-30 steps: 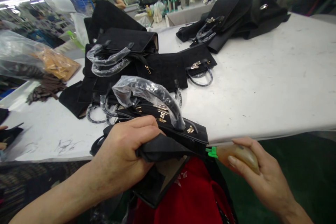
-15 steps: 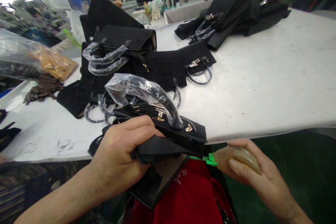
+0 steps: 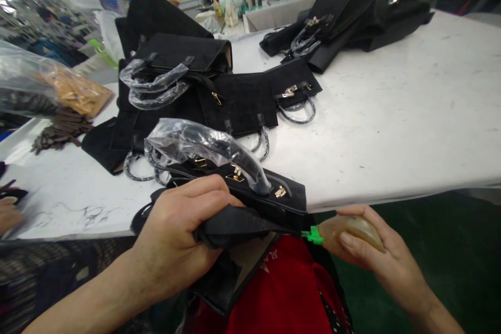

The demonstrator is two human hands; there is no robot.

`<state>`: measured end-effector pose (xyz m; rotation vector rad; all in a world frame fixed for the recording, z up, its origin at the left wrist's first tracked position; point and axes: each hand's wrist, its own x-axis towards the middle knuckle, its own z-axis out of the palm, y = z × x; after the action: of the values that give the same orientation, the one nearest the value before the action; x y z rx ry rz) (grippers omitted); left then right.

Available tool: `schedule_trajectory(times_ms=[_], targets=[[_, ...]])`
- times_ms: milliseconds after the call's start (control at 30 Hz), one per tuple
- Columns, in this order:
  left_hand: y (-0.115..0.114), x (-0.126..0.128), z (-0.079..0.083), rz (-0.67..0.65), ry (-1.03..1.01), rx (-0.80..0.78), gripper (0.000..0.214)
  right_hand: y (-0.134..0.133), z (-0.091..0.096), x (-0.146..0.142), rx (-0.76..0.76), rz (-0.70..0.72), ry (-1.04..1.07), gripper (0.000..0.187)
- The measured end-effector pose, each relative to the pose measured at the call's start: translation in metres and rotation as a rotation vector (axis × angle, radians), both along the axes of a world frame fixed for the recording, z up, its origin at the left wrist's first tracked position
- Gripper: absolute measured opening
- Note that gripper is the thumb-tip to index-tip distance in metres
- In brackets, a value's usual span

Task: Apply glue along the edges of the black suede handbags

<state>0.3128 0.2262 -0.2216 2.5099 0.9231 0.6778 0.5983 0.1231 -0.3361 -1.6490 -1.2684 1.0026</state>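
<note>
My left hand [image 3: 188,229] is closed around the folded edge of a black handbag [image 3: 287,201], which is tilted at the table's front edge. The bag has gold hardware and a handle [image 3: 203,141] wrapped in clear plastic. My right hand [image 3: 376,250] grips a soft amber squeeze bottle [image 3: 354,235] with a green nozzle [image 3: 313,236]. The nozzle points left, its tip at the bag's right-hand edge; whether it touches cannot be made out. Part of the bag is hidden behind my left hand.
Several black handbags [image 3: 242,99] lie piled beyond on the white table [image 3: 391,141], with more black bags [image 3: 344,15] at the back. Brown strips [image 3: 60,128] and a plastic bag [image 3: 23,73] are at the left. Another person's hand [image 3: 8,216] shows at the left edge.
The squeeze bottle's nozzle has shifted slightly against the bag's edge, and the bag's handle leans a little further left. Another person's hand has come into view at the left edge.
</note>
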Motion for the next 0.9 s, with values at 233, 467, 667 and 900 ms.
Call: schedule_trajectory(times_ms=[233,467,667,900], targets=[[0.0,0.0,0.001,0.002,0.02,0.004,0.02,0.003,0.002,0.011,0.036,-0.13,-0.066,0.038],[-0.002,0.003,0.003,-0.004,0.031,0.033,0.022,-0.001,0.006,0.0,0.052,0.001,-0.025,0.034],[-0.002,0.004,0.002,-0.029,0.013,0.058,0.021,-0.005,0.007,-0.005,0.076,-0.028,-0.098,0.034],[-0.001,0.006,0.006,-0.081,0.048,0.082,0.021,-0.007,0.014,-0.006,0.121,0.05,-0.179,0.031]])
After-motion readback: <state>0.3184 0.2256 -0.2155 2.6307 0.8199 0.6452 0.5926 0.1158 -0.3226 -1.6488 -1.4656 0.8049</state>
